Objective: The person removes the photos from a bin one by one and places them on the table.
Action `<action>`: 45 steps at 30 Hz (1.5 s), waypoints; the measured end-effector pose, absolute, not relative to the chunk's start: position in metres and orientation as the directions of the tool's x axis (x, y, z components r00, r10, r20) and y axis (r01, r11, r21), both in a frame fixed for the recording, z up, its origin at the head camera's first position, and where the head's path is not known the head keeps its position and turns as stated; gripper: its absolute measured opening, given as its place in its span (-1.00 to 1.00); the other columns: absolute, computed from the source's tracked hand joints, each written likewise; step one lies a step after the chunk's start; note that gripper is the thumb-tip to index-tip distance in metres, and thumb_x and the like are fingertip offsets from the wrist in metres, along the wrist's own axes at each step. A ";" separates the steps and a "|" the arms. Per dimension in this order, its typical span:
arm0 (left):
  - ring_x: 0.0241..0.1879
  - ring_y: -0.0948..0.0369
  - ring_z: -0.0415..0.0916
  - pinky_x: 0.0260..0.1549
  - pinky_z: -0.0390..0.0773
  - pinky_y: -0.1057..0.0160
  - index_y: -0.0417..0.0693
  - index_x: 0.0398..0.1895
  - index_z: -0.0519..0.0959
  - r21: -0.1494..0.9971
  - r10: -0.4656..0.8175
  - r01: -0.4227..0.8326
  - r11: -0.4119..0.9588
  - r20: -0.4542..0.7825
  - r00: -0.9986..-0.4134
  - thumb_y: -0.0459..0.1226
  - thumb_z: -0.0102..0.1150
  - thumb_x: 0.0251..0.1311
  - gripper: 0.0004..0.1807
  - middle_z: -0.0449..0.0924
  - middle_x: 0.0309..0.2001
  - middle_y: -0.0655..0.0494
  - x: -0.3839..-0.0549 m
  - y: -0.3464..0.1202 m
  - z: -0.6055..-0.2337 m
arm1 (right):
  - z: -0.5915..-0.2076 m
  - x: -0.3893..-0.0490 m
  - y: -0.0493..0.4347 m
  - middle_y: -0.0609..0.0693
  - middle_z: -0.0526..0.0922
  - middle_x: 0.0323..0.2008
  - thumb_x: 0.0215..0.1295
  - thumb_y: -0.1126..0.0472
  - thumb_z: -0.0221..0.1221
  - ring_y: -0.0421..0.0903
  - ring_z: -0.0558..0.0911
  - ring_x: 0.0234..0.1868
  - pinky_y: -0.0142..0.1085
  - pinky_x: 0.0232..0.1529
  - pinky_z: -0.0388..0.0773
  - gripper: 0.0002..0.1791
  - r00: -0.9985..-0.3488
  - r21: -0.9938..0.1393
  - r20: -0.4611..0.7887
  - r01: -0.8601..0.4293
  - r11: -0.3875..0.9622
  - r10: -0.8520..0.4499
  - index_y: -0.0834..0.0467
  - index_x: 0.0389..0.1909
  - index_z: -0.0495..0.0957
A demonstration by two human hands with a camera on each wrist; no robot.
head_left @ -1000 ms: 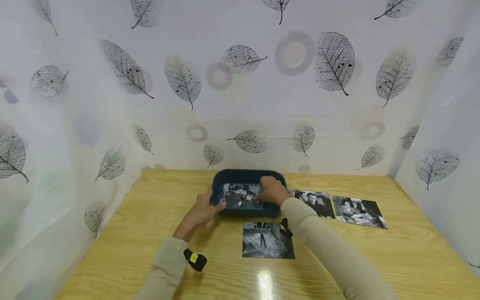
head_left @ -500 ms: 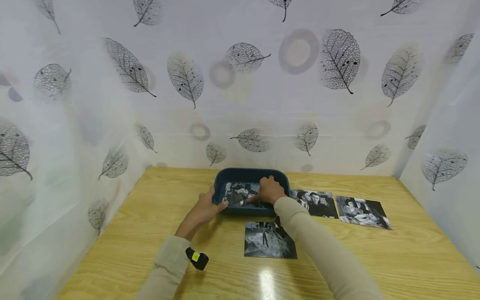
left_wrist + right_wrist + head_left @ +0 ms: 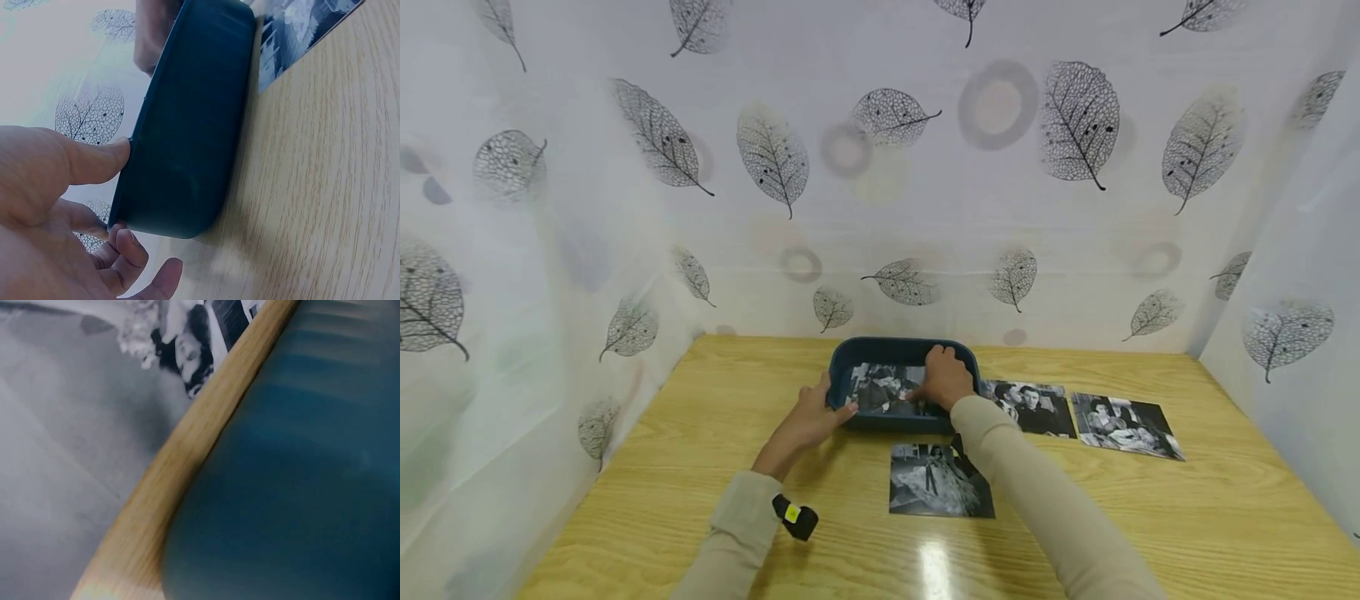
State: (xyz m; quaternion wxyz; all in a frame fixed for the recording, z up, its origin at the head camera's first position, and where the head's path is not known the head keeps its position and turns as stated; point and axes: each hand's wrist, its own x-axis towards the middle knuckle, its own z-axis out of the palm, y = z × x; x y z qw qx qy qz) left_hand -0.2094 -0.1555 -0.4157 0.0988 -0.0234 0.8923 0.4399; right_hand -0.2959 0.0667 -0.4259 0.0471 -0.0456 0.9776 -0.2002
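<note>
A dark blue-green plastic tray [image 3: 895,424] with rounded corners stands at the back of the table. My left hand [image 3: 805,418] holds its left front corner; in the left wrist view the thumb [image 3: 100,161] presses the rim and the other fingers bend around the end. Inside the tray is a black-and-white photo [image 3: 880,387] of people. My right hand [image 3: 946,379] reaches over the front wall and holds this photo at its right part, thumb across the picture. Its fingertips are hidden. The tray's blue wall [image 3: 294,487] fills much of the right wrist view.
A photo of a figure in a wide gown [image 3: 932,483] lies in front of the tray, partly under my right forearm. To the right lie a photo of a couple [image 3: 1033,408] and another photo of a group [image 3: 1126,425]. A leaf-patterned curtain [image 3: 925,208] closes off the back.
The photo inside the tray has shifted a little under my right hand, whose thumb slid left across it and then back right. My left hand stays on the tray.
</note>
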 end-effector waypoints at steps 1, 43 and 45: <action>0.50 -0.35 -0.11 0.40 0.04 -0.29 -0.30 0.61 -0.19 0.780 0.044 -0.127 0.613 -0.195 -0.980 -0.14 0.17 0.44 -0.05 -0.20 0.53 -0.51 -0.209 -0.155 -0.415 | -0.426 -0.297 0.067 0.38 0.47 0.11 -0.03 -0.08 0.58 0.27 0.61 -0.11 0.08 -0.13 0.61 -0.07 -0.992 -0.403 -0.062 -0.072 0.912 -0.106 0.42 0.17 0.37; 0.52 -0.34 -0.17 0.42 -0.01 -0.27 -0.31 0.61 -0.21 0.790 0.051 -0.126 0.600 -0.195 -0.980 -0.16 0.14 0.46 -0.07 -0.23 0.53 -0.52 -0.206 -0.155 -0.411 | -0.358 -0.288 0.144 0.27 0.57 -0.22 0.32 0.44 0.24 0.14 0.67 -0.43 -0.12 -0.38 0.68 -0.73 -0.972 -0.807 0.056 -0.179 0.563 -0.229 0.36 -0.03 0.42; 0.52 -0.34 -0.17 0.42 -0.01 -0.27 -0.32 0.61 -0.21 0.788 0.050 -0.127 0.603 -0.196 -0.979 -0.16 0.14 0.46 -0.07 -0.23 0.53 -0.51 -0.206 -0.155 -0.411 | -0.356 -0.286 0.150 0.25 0.55 -0.22 0.33 0.44 0.23 0.14 0.67 -0.41 -0.15 -0.40 0.68 -0.74 -0.974 -0.808 0.053 -0.172 0.563 -0.222 0.35 -0.03 0.42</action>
